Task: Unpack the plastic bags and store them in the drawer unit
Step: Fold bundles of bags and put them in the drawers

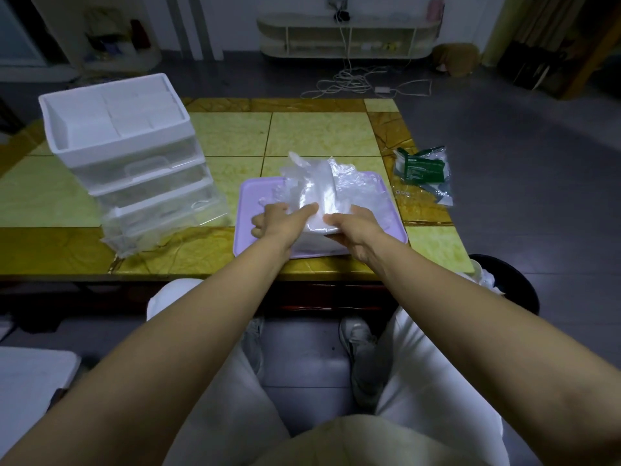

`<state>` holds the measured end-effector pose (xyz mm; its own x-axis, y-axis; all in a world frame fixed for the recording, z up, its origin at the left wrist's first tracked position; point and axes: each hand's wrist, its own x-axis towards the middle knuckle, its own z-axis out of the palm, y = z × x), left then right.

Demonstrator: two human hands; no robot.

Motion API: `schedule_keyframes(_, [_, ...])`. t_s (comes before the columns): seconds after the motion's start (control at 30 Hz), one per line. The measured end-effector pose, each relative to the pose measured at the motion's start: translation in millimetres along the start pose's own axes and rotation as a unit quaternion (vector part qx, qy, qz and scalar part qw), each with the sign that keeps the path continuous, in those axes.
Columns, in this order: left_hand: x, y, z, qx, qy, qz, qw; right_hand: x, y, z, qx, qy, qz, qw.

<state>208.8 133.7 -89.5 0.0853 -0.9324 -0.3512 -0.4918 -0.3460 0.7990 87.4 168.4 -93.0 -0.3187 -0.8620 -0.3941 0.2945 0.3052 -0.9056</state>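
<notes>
Yellow-green glossy tiles with a marbled pattern and an amber-brown border cover the low table point(215, 136), which stands on a grey floor with a loose white cable behind it. Near the table's front edge lies a flat lavender tray point(250, 196) with rounded corners, and on it rests the stack of plastic bags point(319, 193): thin, clear, crinkled film, smooth and shiny at the near end, puffed and rumpled at the far end. The left hand point(282, 220) holds the stack's left side, thumb stretched across the top film and fingers curled at the edge. The right hand point(353, 223) grips the near right corner with its thumb pressed on top; its other fingers are hidden beneath. To the left stands the drawer unit point(134, 156), a white plastic frame with a compartmented top and clear drawers, the bottom drawer point(161, 216) pulled out. On the table's right edge lies crumpled clear-and-green packaging point(423, 169), well apart from the tray. A round black bin point(514, 280) sits beside the table.
</notes>
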Motion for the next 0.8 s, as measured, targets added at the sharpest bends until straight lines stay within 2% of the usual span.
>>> schedule_keyframes(0.07, [-4,-4,-3,-0.073,-0.050,-0.073,0.993,-2,2,0,0.011,0.023,-0.008,1.000])
schedule_keyframes(0.13, [-9,-7,-4,-0.177,-0.153,-0.136,0.963,-4,5,-1,0.013,0.036,-0.008,0.999])
schedule_keyframes(0.2, [-13,-11,-4,-0.245,-0.207,-0.153,0.935,-9,10,1,0.009,0.032,-0.005,0.999])
schedule_keyframes(0.27, [-11,-14,0,-0.286,-0.192,-0.133,0.929,-11,17,2,0.007,0.014,0.007,1.000])
schedule_keyframes(0.37, [-10,-21,4,-0.281,-0.133,-0.101,0.945,-17,24,1,-0.027,-0.016,0.011,0.999])
schedule_keyframes(0.43, [-8,-28,7,-0.267,-0.096,-0.067,0.957,-21,29,0,-0.086,-0.031,-0.013,0.996])
schedule_keyframes(0.5, [-8,-33,7,-0.234,-0.066,-0.031,0.970,-22,32,-2,-0.164,-0.011,-0.035,0.986])
schedule_keyframes(0.53, [-8,-37,6,-0.206,-0.052,-0.020,0.977,-21,34,-4,-0.208,0.012,-0.070,0.976])
schedule_keyframes(0.6, [-6,-43,3,-0.172,-0.052,-0.009,0.984,-23,36,-10,-0.280,0.057,-0.201,0.937])
schedule_keyframes(0.67, [-6,-47,0,-0.167,-0.073,0.000,0.983,-25,35,-18,-0.358,0.064,-0.339,0.868])
schedule_keyframes(0.73, [-10,-50,-3,-0.162,-0.104,0.014,0.981,-27,32,-20,-0.424,0.015,-0.378,0.823])
schedule_keyframes(0.8, [-15,-50,-6,-0.155,-0.140,0.029,0.978,-28,31,-18,-0.467,-0.054,-0.352,0.809])
